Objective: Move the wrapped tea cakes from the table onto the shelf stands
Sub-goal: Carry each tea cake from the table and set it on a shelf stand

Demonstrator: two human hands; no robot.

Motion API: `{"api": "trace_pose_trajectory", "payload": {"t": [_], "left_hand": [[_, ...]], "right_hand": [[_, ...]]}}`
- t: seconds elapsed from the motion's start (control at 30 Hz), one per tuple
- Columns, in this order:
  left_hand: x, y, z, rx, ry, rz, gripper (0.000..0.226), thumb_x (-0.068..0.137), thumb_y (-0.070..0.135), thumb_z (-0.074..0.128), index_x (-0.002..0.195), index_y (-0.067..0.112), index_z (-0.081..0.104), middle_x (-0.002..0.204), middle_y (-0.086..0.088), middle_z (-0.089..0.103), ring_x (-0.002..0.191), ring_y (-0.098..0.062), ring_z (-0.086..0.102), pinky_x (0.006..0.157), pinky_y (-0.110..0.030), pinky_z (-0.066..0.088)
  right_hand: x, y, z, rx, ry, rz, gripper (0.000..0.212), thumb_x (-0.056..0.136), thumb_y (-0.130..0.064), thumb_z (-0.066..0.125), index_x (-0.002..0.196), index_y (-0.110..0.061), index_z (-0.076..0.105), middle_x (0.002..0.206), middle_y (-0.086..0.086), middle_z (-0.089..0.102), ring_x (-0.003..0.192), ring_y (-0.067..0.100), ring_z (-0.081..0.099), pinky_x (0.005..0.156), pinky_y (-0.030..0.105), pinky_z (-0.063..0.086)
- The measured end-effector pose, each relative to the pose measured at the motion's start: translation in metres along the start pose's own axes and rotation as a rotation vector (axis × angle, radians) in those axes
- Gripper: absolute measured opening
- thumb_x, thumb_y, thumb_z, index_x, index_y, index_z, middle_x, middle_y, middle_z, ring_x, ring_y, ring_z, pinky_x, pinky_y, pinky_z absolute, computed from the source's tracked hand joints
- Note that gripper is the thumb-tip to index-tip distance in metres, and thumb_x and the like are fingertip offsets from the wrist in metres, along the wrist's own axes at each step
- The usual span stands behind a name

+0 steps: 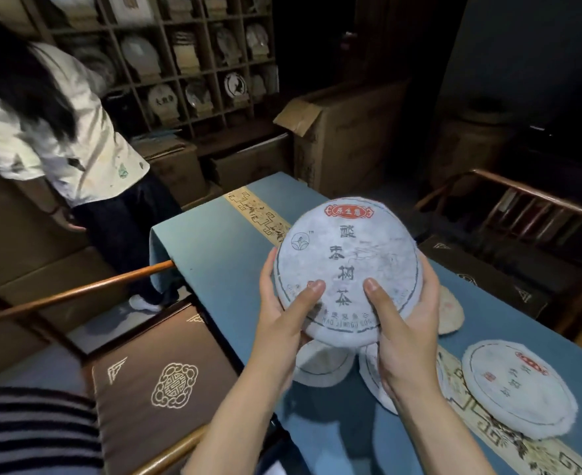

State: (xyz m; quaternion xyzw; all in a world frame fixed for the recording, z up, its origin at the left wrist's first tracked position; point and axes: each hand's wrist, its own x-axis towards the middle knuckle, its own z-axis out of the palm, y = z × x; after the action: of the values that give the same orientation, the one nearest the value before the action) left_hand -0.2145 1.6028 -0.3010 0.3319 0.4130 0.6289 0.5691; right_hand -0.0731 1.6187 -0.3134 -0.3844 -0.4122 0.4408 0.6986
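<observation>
held tea cake (pixel 347 269): round flat disc in pale bluish-white paper wrapper, face toward camera, tilted up. Red label with characters at top, small round leaf logo at upper left, column of dark characters down the middle, faint line drawing at right, thin dark ring near the edge, Latin letters along the bottom edge, partly covered by thumbs. Wrapper a bit wrinkled.
position: lifted above the surface (pixel 221 255), clear of it, in front of the person.
left hand (pixel 282 317): grips the cake's lower left edge, thumb lying across the front, fingers curled behind.
right hand (pixel 406 323): grips the lower right edge, thumb on the front, fingers wrapped round the rim and back.
other tea cakes: one lying flat at right (pixel 519 385), same pale wrapper, red label, dark ring; two more (pixel 320 365) partly hidden under the hands, leaning, exact pose unclear; one (pixel 450 310) peeks out behind the right hand, brownish tint.
surface: blue cloth, with patterned cream and gold runner (pixel 258 214) crossing it.
shelf (pixel 186 63): dark wooden grid at back, cells hold wrapped discs upright on stands; dim, details blurred.
other person (pixel 60 132): standing at left near the shelf, pale top, dark trousers.
chairs: wooden frame with brown cushion (pixel 159 382) at left; another wooden chair (pixel 529 214) at right.
cardboard boxes (pixel 337 132): stacked on the floor by the shelf, one with flap open.
</observation>
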Motion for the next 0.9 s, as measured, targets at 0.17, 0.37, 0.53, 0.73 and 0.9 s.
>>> {"api": "trace_pose_trajectory", "payload": {"t": [0.17,0.37,0.53,0.73,0.9], "left_hand": [[0.0,0.005,-0.005,-0.058,0.004,0.133,0.082,0.074,0.006,0.077,0.142,0.035,0.042,0.138,0.001,0.059,0.126,-0.022,0.058,0.1,-0.049,0.05],[0.003,0.004,-0.003,-0.142,0.038,0.187,0.089,0.067,0.012,0.085,0.142,0.037,0.043,0.136,0.004,0.06,0.124,-0.02,0.06,0.093,-0.044,0.055],[0.008,0.006,0.002,-0.077,-0.015,0.226,0.087,0.067,0.015,0.086,0.139,0.041,0.046,0.136,0.005,0.059,0.124,-0.019,0.059,0.089,-0.04,0.056],[0.006,-0.003,0.017,-0.067,-0.11,0.178,0.085,0.064,0.014,0.085,0.137,0.039,0.048,0.135,0.003,0.06,0.123,-0.022,0.06,0.089,-0.042,0.056],[0.007,-0.004,0.023,-0.123,-0.153,0.154,0.087,0.067,0.011,0.083,0.142,0.031,0.044,0.138,-0.003,0.058,0.125,-0.026,0.058,0.092,-0.047,0.055]], "right_hand": [[-0.008,-0.001,0.012,0.038,-0.102,0.066,0.075,0.074,-0.031,0.082,0.139,-0.035,0.045,0.139,-0.008,0.057,0.129,0.015,0.054,0.104,0.046,0.047],[0.02,-0.041,-0.012,-0.181,-0.274,0.199,0.047,0.085,-0.051,0.058,0.131,-0.049,0.05,0.115,-0.02,0.069,0.103,0.002,0.068,0.074,0.026,0.058],[0.051,-0.075,-0.027,-0.449,-0.232,0.007,0.057,0.081,-0.063,0.058,0.135,-0.058,0.039,0.125,-0.026,0.054,0.115,-0.013,0.053,0.087,0.011,0.044],[0.062,-0.069,-0.017,-0.48,-0.378,-0.029,0.057,0.092,-0.041,0.061,0.142,-0.05,0.035,0.137,-0.013,0.055,0.127,0.002,0.052,0.109,0.035,0.043],[0.052,-0.053,-0.027,-0.211,-0.236,0.074,0.042,0.091,-0.036,0.058,0.133,-0.038,0.054,0.13,-0.006,0.062,0.118,0.019,0.062,0.091,0.034,0.056]]}}
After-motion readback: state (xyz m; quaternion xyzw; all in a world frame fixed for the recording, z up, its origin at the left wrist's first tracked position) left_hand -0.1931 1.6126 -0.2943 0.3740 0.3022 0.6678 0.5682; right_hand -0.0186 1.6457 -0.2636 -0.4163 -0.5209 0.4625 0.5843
